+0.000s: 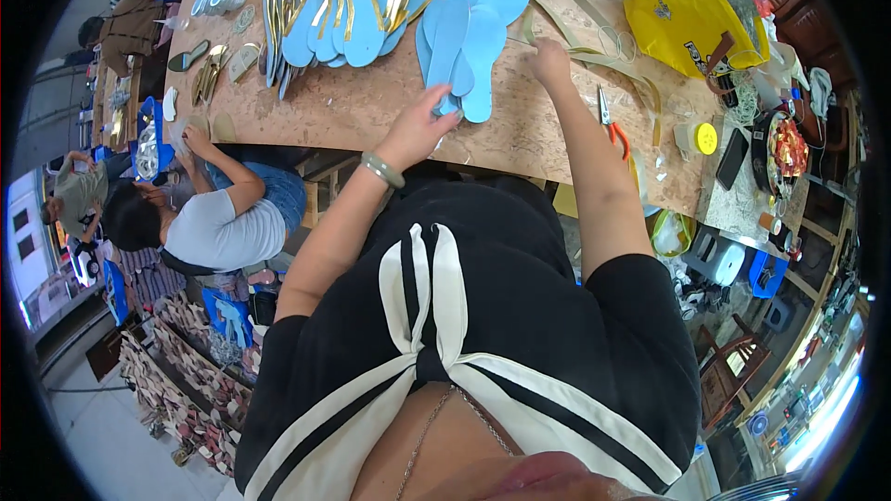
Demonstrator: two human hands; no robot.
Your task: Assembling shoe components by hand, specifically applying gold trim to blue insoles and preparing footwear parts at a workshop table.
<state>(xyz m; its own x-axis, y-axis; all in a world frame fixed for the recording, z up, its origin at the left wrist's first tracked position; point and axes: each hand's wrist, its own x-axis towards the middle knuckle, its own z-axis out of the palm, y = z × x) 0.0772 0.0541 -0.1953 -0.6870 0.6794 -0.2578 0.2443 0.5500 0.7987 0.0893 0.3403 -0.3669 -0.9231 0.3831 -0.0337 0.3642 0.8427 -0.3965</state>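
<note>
Pinches blue insoles [451,44] with left hand [418,130] near front edge of worktop [325,111] | extends right hand [550,65] beside tan strap [603,60] | cannot discern grip

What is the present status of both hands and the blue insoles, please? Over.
Left hand pinching near end of blue insoles. Right hand by tan strip, grip unclear. Orange-handled scissors lying to that hand's right.

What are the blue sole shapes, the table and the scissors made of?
Blue sole shapes: maybe thin foam or coated board; flat, smooth, mostly matte.
Table: probably plywood; dull, mottled tan surface.
Scissors: likely plastic handles, bright orange; metal blades, greyish.
</note>
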